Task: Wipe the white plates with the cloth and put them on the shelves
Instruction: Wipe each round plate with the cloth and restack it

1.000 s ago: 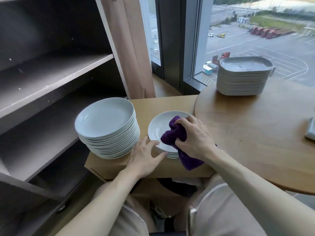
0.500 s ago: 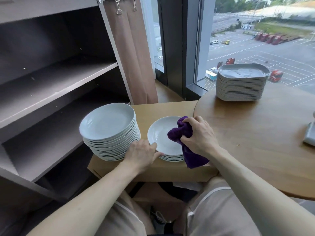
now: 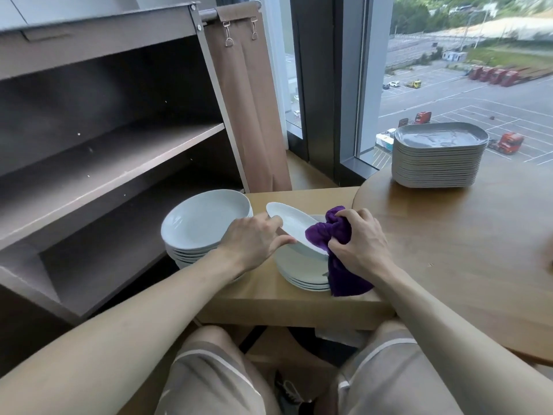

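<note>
Lifted off the short stack now, the top white plate [image 3: 288, 227] tilts in the left hand [image 3: 254, 239], where half a second ago it lay flat.

Left-hand fingers and thumb curl round the plate's left rim and grip it, while the right hand [image 3: 359, 250] is closed round the bunched purple cloth [image 3: 330, 232], which presses on the plate's lower right end. The plate shows edge-on as a long oval, its long axis running from far left down to near right, raised end by the left hand. It hovers over the short stack [image 3: 302, 272] on the low wooden table [image 3: 269, 301]; glossy, plain white, shallow-rimmed. The shelves [image 3: 119, 163] lie to the left, past the taller plate stack [image 3: 203, 223], so the left hand is the nearer carrier, I judge.
</note>
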### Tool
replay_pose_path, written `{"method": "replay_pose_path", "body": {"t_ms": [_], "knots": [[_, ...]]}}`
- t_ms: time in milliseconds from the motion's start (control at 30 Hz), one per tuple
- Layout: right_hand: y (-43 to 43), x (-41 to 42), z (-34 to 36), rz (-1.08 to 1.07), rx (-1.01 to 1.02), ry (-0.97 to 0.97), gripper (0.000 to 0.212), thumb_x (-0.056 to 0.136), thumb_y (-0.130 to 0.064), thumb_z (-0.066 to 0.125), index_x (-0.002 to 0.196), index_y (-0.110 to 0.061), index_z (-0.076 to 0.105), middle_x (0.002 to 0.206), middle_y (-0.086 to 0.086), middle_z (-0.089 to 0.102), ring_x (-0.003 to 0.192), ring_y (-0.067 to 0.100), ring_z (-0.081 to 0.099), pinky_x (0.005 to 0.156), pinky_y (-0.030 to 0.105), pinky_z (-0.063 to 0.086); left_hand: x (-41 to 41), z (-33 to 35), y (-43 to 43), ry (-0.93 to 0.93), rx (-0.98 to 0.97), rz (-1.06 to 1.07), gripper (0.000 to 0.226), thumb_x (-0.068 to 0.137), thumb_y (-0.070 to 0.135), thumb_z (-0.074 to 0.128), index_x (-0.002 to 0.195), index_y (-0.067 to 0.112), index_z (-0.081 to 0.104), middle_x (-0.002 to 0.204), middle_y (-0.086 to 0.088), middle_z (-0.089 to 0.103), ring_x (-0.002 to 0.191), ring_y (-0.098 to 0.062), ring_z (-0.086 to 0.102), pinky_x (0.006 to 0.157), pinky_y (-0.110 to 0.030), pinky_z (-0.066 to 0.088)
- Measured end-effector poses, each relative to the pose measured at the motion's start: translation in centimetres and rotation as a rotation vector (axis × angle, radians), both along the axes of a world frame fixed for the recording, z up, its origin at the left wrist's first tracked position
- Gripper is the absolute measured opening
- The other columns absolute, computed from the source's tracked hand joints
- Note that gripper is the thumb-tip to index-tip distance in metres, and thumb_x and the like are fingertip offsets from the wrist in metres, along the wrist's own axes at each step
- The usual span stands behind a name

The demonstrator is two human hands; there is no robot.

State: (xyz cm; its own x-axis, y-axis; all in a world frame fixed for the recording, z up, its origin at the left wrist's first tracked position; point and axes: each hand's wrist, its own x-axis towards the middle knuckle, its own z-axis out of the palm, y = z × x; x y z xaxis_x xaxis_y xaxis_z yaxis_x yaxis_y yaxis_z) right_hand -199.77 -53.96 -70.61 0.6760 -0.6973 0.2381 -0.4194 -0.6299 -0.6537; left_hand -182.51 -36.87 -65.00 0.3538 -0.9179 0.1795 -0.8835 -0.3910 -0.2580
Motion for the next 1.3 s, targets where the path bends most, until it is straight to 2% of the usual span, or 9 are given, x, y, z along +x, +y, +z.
{"method": "replay_pose_path", "body": {"t_ms": [167, 400, 533, 633, 800, 900, 1033, 1200, 1300], "knots": [[0.2, 0.0, 0.0, 0.001, 0.005, -0.001, 0.048, 0.083, -0.034, 0.068, 0.129, -0.029, 0.057, 0.112, -0.003, 0.048, 0.107, 0.024, 0.047, 0.095, 0.043, 0.045, 1.6, 2.8, -0.3, -0.050, 0.000, -0.093, 0.066, 0.090, 0.076, 0.033, 0.109, 0.020, 0.062, 0.100, 0.001, 0.065, 0.084, -0.025, 0.065, 0.066, -0.036, 0.050], [1.6, 0.4, -0.9, 0.109, -0.037, 0.050, 0.045, 0.085, -0.035, 0.068, 0.128, -0.030, 0.055, 0.116, -0.008, 0.045, 0.109, 0.022, 0.045, 0.094, 0.042, 0.045, 3.9, 5.3, 1.9, -0.319, 0.023, -0.163, 0.079, 0.087, 0.077, 0.012, 0.114, 0.023, 0.062, 0.102, 0.003, 0.062, 0.076, -0.020, 0.064, 0.059, -0.030, 0.035], [1.6, 0.5, -1.2, 0.117, -0.057, 0.068, 0.046, 0.086, -0.036, 0.068, 0.129, -0.030, 0.054, 0.121, -0.002, 0.049, 0.109, 0.023, 0.047, 0.094, 0.044, 0.046, 5.3, 7.0, 4.1, -0.373, -0.034, -0.149, 0.076, 0.091, 0.077, 0.017, 0.114, 0.022, 0.065, 0.101, 0.003, 0.065, 0.068, -0.022, 0.064, 0.055, -0.030, 0.035], [1.5, 0.5, -1.4, 0.116, -0.056, 0.077, 0.047, 0.085, -0.036, 0.069, 0.129, -0.031, 0.054, 0.121, -0.002, 0.050, 0.109, 0.024, 0.047, 0.092, 0.042, 0.045, 6.4, 8.1, 5.6, -0.299, -0.113, -0.111, 0.074, 0.091, 0.077, 0.025, 0.111, 0.020, 0.066, 0.096, 0.001, 0.065, 0.067, -0.025, 0.063, 0.054, -0.032, 0.038], [1.9, 0.6, -1.9, 0.135, -0.072, 0.092, 0.048, 0.084, -0.035, 0.070, 0.129, -0.031, 0.054, 0.120, -0.003, 0.050, 0.115, 0.023, 0.045, 0.092, 0.041, 0.043, 7.5, 8.2, 8.0, -0.151, -0.364, -0.025, 0.063, 0.090, 0.073, 0.044, 0.098, 0.017, 0.071, 0.084, 0.000, 0.069, 0.067, -0.031, 0.067, 0.054, -0.039, 0.050], [2.4, 0.6, -2.0, 0.169, -0.089, 0.111, 0.049, 0.084, -0.036, 0.070, 0.130, -0.032, 0.053, 0.119, -0.004, 0.049, 0.115, 0.023, 0.045, 0.094, 0.042, 0.045, 7.1, 6.3, 8.9, -0.047, -0.493, 0.087, 0.055, 0.087, 0.072, 0.055, 0.098, 0.021, 0.073, 0.088, 0.003, 0.074, 0.073, -0.031, 0.071, 0.059, -0.042, 0.054], [3.0, 0.5, -2.0, 0.194, -0.120, 0.123, 0.046, 0.085, -0.036, 0.068, 0.128, -0.033, 0.053, 0.114, -0.008, 0.046, 0.106, 0.019, 0.039, 0.090, 0.039, 0.040, 5.9, 3.1, 9.4, 0.083, -0.640, 0.229, 0.056, 0.086, 0.075, 0.054, 0.103, 0.025, 0.073, 0.094, 0.002, 0.077, 0.081, -0.032, 0.072, 0.068, -0.042, 0.055], [3.2, 0.3, -2.0, 0.199, -0.132, 0.137, 0.047, 0.086, -0.035, 0.068, 0.130, -0.033, 0.053, 0.116, -0.007, 0.047, 0.103, 0.017, 0.039, 0.087, 0.039, 0.039, 5.2, 1.5, 10.0, 0.125, -0.753, 0.294, 0.052, 0.088, 0.073, 0.055, 0.099, 0.027, 0.074, 0.080, 0.002, 0.073, 0.071, -0.029, 0.069, 0.063, -0.031, 0.040], [3.2, 0.4, -2.0, 0.202, -0.131, 0.144, 0.048, 0.086, -0.036, 0.068, 0.131, -0.032, 0.053, 0.116, -0.007, 0.046, 0.103, 0.018, 0.041, 0.087, 0.038, 0.039, 5.3, 1.0, 10.7, 0.152, -0.767, 0.328, 0.057, 0.088, 0.077, 0.047, 0.101, 0.028, 0.073, 0.082, 0.002, 0.074, 0.074, -0.029, 0.069, 0.064, -0.032, 0.043]]}}
